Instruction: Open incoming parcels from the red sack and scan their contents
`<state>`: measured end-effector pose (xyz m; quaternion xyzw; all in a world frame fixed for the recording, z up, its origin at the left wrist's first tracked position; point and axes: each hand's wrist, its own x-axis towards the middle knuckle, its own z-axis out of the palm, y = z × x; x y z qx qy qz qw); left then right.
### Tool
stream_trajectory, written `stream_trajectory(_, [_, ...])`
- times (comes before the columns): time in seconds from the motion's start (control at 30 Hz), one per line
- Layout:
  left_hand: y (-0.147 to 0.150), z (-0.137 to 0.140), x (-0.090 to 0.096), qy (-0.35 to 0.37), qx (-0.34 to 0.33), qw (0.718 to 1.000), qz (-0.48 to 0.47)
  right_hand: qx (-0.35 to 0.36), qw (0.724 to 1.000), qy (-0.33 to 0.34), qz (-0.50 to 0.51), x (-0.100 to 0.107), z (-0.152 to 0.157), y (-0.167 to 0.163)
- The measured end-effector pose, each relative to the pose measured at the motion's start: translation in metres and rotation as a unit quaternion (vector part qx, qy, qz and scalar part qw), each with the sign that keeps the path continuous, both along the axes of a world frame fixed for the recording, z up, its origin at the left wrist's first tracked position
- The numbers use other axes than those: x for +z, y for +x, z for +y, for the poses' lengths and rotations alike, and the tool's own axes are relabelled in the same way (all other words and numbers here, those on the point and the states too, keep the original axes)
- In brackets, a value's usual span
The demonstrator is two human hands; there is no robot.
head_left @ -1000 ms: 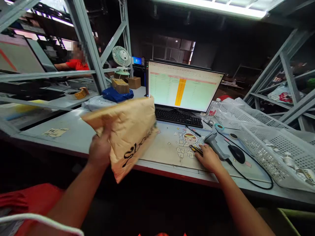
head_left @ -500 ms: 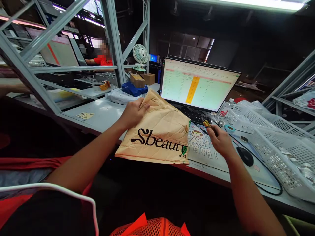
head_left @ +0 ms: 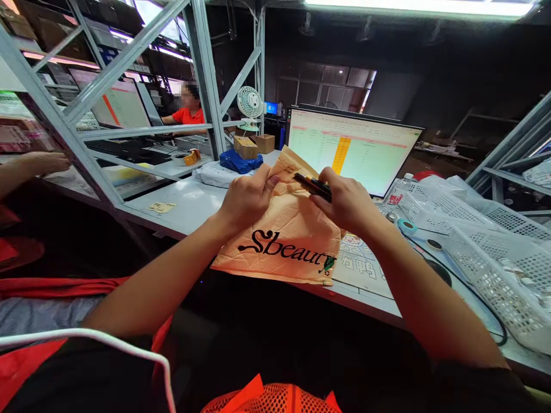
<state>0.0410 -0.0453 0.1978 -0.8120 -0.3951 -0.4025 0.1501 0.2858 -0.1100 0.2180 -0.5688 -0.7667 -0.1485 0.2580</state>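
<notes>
Blue bag (head_left: 241, 162): on the desk (head_left: 183, 198), left of the monitor (head_left: 379, 155).
My left hand (head_left: 246, 196): closed, pinching the envelope (head_left: 279, 223) near its top, nearer me than the monitor.
Envelope: tan, marked "Sbeauty", held up before the monitor's lower left.
Cutter (head_left: 316, 188): black and yellow, tip at envelope's top; contact unclear.
My right hand (head_left: 350, 198): gripping cutter, before the monitor.
Baskets (head_left: 495, 275): white, right of the monitor.
</notes>
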Motion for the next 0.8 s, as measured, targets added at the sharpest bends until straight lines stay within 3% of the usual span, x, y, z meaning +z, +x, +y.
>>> stream_trajectory(0.17, [0.006,-0.002,0.004,-0.004,0.003,1.000,0.009,-0.025,0.997,0.029,-0.065,0.000,-0.002,-0.004])
stream_trajectory(0.33, [0.010,-0.011,0.002,0.056,-0.001,0.998,0.017,-0.001,0.993,0.060,-0.106,0.005,0.000,-0.014])
stream_trajectory(0.4, [0.006,-0.014,-0.003,0.085,-0.010,0.996,0.009,-0.010,0.993,0.036,-0.115,0.001,0.002,-0.005])
stream_trajectory(0.53, [-0.007,-0.015,-0.018,0.112,-0.020,0.992,-0.049,-0.104,0.979,-0.088,-0.151,-0.023,0.005,0.034])
stream_trajectory(0.6, [-0.010,-0.012,-0.025,0.102,-0.025,0.992,-0.075,-0.143,0.969,-0.117,-0.163,-0.036,0.003,0.052])
stream_trajectory(0.8, [-0.022,0.005,-0.033,0.039,-0.023,0.981,-0.189,-0.148,0.984,-0.062,-0.072,-0.082,-0.009,0.078])
